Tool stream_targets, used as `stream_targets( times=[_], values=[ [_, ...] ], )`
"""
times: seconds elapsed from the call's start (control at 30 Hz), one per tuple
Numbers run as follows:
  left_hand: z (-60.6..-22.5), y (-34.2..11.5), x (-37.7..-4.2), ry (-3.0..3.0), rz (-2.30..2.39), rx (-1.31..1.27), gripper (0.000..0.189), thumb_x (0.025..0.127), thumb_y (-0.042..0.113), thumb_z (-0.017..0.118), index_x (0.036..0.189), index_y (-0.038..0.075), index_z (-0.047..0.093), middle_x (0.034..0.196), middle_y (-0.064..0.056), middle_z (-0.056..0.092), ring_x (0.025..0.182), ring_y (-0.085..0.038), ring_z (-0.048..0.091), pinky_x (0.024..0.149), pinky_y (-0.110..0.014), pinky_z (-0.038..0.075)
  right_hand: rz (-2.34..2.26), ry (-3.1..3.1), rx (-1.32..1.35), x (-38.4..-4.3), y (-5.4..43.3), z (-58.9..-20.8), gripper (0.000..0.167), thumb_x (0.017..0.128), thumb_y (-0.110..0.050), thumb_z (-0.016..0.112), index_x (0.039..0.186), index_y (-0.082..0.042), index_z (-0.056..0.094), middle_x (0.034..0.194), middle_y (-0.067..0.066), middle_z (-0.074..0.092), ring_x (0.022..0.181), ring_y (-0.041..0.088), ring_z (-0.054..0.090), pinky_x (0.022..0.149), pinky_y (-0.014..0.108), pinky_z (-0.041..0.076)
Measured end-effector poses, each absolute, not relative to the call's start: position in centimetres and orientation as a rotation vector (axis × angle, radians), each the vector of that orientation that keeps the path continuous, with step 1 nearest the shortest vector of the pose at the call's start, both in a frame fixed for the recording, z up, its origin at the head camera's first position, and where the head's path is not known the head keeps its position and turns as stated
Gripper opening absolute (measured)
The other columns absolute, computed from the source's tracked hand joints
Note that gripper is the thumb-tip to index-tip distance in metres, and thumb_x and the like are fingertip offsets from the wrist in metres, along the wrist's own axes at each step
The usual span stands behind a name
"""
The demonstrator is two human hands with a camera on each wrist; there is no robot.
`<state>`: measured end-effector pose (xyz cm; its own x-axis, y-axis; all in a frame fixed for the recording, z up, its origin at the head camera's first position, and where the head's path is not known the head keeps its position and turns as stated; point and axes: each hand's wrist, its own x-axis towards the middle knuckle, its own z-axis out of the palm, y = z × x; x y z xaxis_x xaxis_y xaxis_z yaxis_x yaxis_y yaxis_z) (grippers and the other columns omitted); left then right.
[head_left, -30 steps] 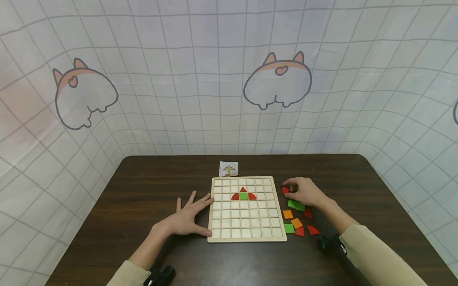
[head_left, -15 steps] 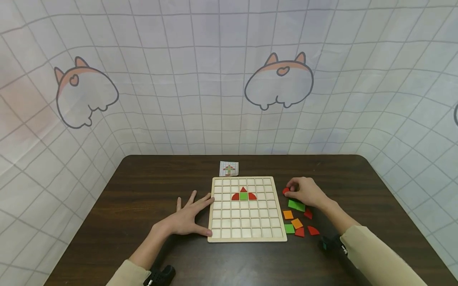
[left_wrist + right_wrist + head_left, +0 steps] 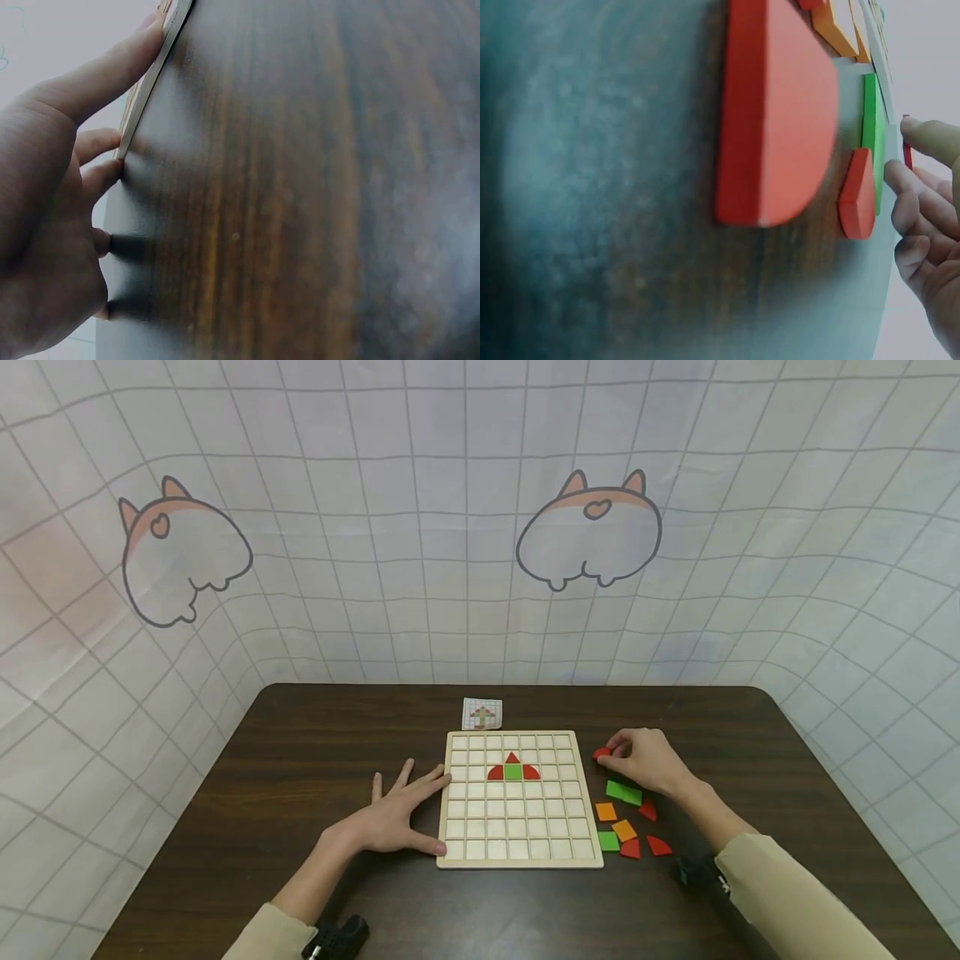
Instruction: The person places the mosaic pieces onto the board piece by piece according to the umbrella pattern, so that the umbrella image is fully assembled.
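Observation:
A pale wooden grid board (image 3: 484,808) lies on the table, with a green square (image 3: 512,772) and red pieces (image 3: 531,772) at its upper middle. My left hand (image 3: 393,818) is spread wide, thumb and fingertips against the board's left rim; the left wrist view has the thumb (image 3: 112,79) along that edge. Just off the board's right side, my right hand (image 3: 647,762) pinches a small red block (image 3: 602,753) between thumb and fingers. In the right wrist view the fingers mostly hide this block (image 3: 908,150).
Loose blocks lie right of the board: green ones (image 3: 624,792), orange squares (image 3: 605,812) and red quarter-rounds (image 3: 659,846). A small printed card (image 3: 482,714) sits behind the board. The dark table (image 3: 337,718) meets a patterned cloth backdrop (image 3: 420,568).
My right hand has shifted slightly, and the red block has turned between its fingers. My left hand stays at the board's rim.

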<state>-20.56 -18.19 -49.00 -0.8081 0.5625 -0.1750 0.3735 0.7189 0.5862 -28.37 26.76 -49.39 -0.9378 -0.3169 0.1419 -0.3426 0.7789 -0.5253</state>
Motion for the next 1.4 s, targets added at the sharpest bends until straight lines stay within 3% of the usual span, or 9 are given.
stream_targets(
  times=[0.33, 0.73, 1.17, 1.4],
  values=[
    [-49.0, -18.2, -20.7, 2.586, 0.768, 0.732, 0.103, 0.084, 0.058, 0.08, 0.165, 0.022, 0.028, 0.172, -0.003, 0.012, 0.153, -0.042, -0.014, 0.104, -0.078, -0.019, 1.152, -2.92, 0.483, -28.0, 26.6, -49.3, 0.033, 0.091, -0.024, 0.081, 0.108, 0.003, 0.072, 0.087, 0.006, 0.075, 0.058, 0.016, 0.065, 0.055, 0.033, 0.054],
    [-49.0, -18.0, -20.7, 2.593, 0.764, 0.747, 0.104, 0.084, 0.058, 0.08, 0.165, 0.02, 0.028, 0.171, -0.004, 0.013, 0.153, -0.043, -0.013, 0.104, -0.078, -0.018, 1.446, -2.906, 0.483, -27.7, 25.9, -48.9, 0.036, 0.092, -0.025, 0.08, 0.114, 0.002, 0.072, 0.093, 0.008, 0.075, 0.062, 0.025, 0.067, 0.058, 0.039, 0.056],
    [-49.1, -18.0, -20.6, 2.596, 0.756, 0.726, 0.105, 0.082, 0.059, 0.081, 0.165, 0.022, 0.028, 0.171, -0.001, 0.013, 0.154, -0.041, -0.013, 0.104, -0.077, -0.019, 1.57, -2.884, 0.528, -27.1, 22.7, -48.1, 0.034, 0.09, -0.02, 0.082, 0.112, 0.004, 0.071, 0.089, 0.008, 0.075, 0.06, 0.028, 0.064, 0.056, 0.039, 0.055],
    [-49.0, -18.1, -20.6, 2.599, 0.759, 0.723, 0.105, 0.082, 0.058, 0.081, 0.165, 0.022, 0.028, 0.171, -0.002, 0.013, 0.154, -0.041, -0.013, 0.105, -0.077, -0.018, 1.62, -2.875, 0.538, -26.8, 20.6, -47.9, 0.031, 0.089, -0.019, 0.083, 0.11, 0.0, 0.073, 0.092, 0.006, 0.075, 0.069, 0.026, 0.068, 0.061, 0.041, 0.058]
  ],
)
